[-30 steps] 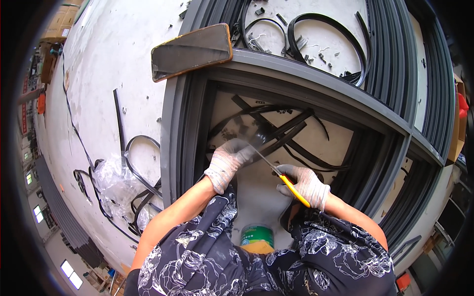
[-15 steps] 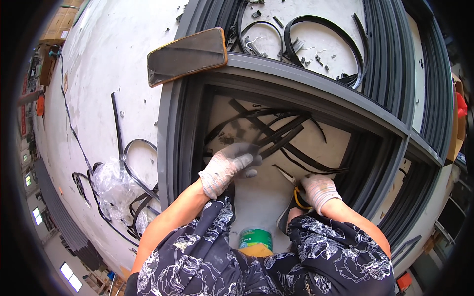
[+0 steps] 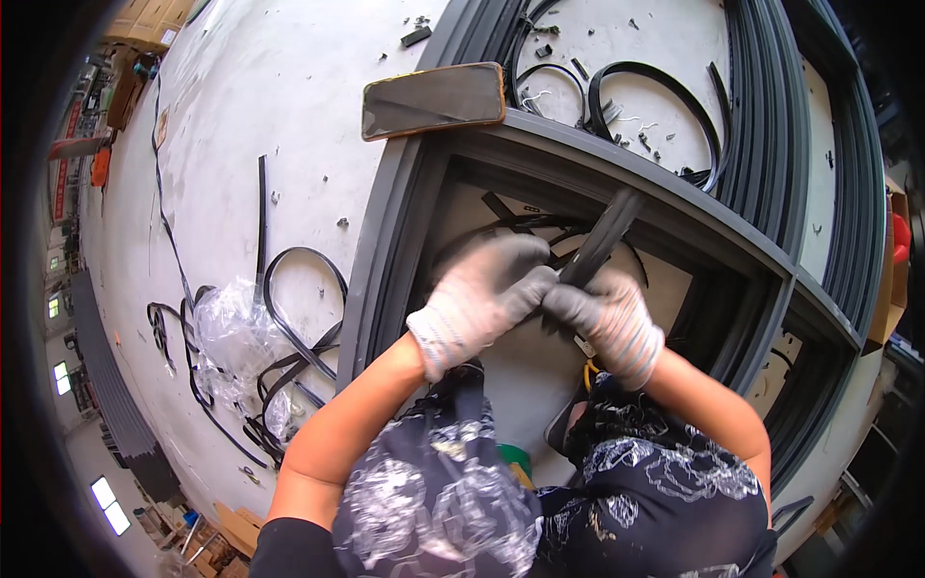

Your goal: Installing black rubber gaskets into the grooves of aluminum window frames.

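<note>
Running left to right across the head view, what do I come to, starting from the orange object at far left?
Orange object → crumpled clear plastic → left hand → right hand → red object near the right rim.

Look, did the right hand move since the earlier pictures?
Yes, the right hand moved forward, closer to the grey frame's far bar.

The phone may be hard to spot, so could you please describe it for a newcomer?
Find the big grey frame and follow its crossbar leftward. At that end lies the phone, jutting past the frame's left side. Its orange-rimmed, flat dark face sets it apart from the black strips.
</note>
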The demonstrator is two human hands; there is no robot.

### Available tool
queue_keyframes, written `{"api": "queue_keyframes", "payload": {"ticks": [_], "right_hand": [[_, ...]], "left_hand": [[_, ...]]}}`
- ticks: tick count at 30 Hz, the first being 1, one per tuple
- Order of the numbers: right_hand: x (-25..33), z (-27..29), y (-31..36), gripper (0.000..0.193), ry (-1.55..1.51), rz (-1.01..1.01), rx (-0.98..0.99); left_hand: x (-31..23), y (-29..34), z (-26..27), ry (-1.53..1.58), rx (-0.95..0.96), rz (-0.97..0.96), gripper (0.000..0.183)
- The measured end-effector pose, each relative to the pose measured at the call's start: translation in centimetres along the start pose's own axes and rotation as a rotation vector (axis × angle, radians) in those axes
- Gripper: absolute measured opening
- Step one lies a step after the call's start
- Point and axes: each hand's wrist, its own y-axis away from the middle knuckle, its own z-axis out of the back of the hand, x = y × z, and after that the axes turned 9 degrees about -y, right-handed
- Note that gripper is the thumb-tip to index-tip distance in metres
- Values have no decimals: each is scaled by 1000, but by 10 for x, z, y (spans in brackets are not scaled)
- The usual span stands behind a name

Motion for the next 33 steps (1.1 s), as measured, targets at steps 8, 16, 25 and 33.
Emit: {"api": "queue_keyframes", "payload": {"ticks": [8,16,25,33], "right_hand": [[126,19,-14,28,-25,540,-401],[58,-5,-22,32,544,312,-364],[-103,-139,-51,45,435,7,-79],[-123,-135,-107,59,-35,17,-263]], "left_hand": [[16,164,70,-185,75,392,21],[134,554,23,-744,0,860,42],[60,680,-77,-338,510,1275,53],[62,690,-108,-187,482,1287,45]]}}
